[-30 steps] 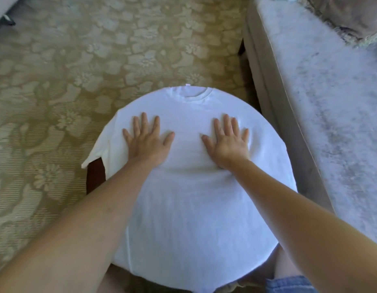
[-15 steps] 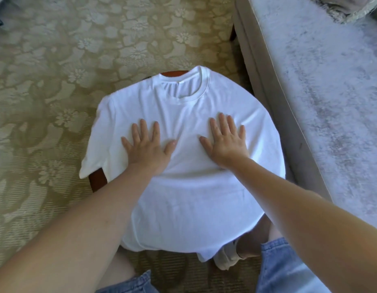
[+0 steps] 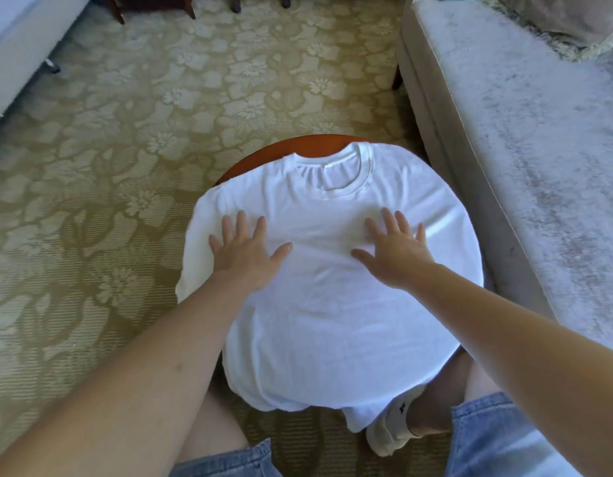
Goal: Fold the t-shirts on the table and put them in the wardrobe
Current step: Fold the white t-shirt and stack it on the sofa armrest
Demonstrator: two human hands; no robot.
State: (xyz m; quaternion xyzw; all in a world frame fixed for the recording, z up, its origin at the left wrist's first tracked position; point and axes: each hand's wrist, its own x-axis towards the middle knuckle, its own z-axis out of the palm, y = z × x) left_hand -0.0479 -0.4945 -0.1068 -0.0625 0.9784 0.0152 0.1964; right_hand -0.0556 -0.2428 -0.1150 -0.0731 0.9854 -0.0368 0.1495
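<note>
A white t-shirt (image 3: 325, 304) lies spread face up over a small round brown table (image 3: 264, 154), collar at the far side, hem and sleeves hanging over the edges. My left hand (image 3: 245, 251) presses flat on the shirt's left chest with fingers spread. My right hand (image 3: 394, 249) presses flat on the right chest, fingers straight. Only the table's far rim shows; the shirt covers all else of it.
A grey sofa (image 3: 525, 160) runs along the right, close to the table. Patterned carpet (image 3: 126, 149) surrounds the table. Pale furniture (image 3: 19, 46) stands at the far left, with dark furniture legs at the top. My knees in denim shorts and a socked foot (image 3: 394, 432) are below the table.
The shirt has slid toward me, uncovering the table's far rim and the collar. Both hands stay flat on it and have spread slightly apart.
</note>
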